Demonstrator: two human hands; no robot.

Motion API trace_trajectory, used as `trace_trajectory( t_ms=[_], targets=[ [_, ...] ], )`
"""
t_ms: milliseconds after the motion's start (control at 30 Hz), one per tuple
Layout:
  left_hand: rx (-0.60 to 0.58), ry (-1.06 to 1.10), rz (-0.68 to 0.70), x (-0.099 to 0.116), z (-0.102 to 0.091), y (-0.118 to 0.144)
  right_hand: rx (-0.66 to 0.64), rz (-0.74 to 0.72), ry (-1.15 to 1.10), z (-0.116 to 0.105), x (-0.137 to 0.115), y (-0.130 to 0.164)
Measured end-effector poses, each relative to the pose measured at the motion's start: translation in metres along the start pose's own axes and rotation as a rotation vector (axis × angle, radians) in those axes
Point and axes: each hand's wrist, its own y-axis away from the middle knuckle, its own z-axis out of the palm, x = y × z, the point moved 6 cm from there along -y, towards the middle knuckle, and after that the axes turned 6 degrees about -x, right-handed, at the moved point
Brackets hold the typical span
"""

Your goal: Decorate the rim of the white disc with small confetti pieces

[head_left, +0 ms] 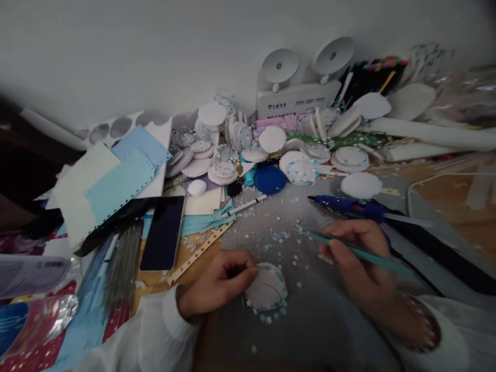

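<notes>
My L fingers (pixel 243 279) pinch the white, round, star-trimmed, paper-like disc (pixel 266 289), just R of them, by its edge; prob. light, bendy, so hold rim gently. R fingers (pixel 343 254) grip slim teal rod-like tool (pixel 318 237).

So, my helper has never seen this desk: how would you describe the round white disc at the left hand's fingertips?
Start at the flat grey mat mid-desk. On its near half, the bare left hand touches a round white disc with tiny blue and white stars along its near edge. Unlike the white discs heaped behind, it lies apart, a thin dark curve crossing its face.
</notes>
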Motion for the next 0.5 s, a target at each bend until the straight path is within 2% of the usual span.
trace_trajectory(
  t_ms=[167, 267, 300, 333, 400, 467, 500],
  targets=[
    [0.035, -0.252, 0.073, 0.005, -0.003, 0.001, -0.052, -0.020, 0.113, 0.006, 0.002, -0.003],
    [0.065, -0.588, 0.130, 0.012, -0.005, 0.006, -0.082, -0.036, 0.135, 0.009, 0.001, -0.004],
    [0.112, -0.711, 0.138, 0.015, -0.009, 0.009, -0.090, -0.032, 0.135, 0.010, 0.001, -0.004],
    [0.203, -0.824, 0.128, 0.018, -0.015, 0.013, -0.093, -0.027, 0.132, 0.010, 0.002, -0.005],
    [0.536, -1.013, 0.031, 0.025, -0.039, 0.026, -0.087, -0.014, 0.126, 0.009, 0.004, -0.004],
    [0.932, -1.171, -0.162, 0.029, -0.067, 0.048, -0.084, 0.000, 0.120, 0.009, 0.006, -0.004],
    [1.036, -1.263, -0.269, 0.029, -0.077, 0.057, -0.082, 0.002, 0.116, 0.009, 0.007, -0.004]
  ],
)
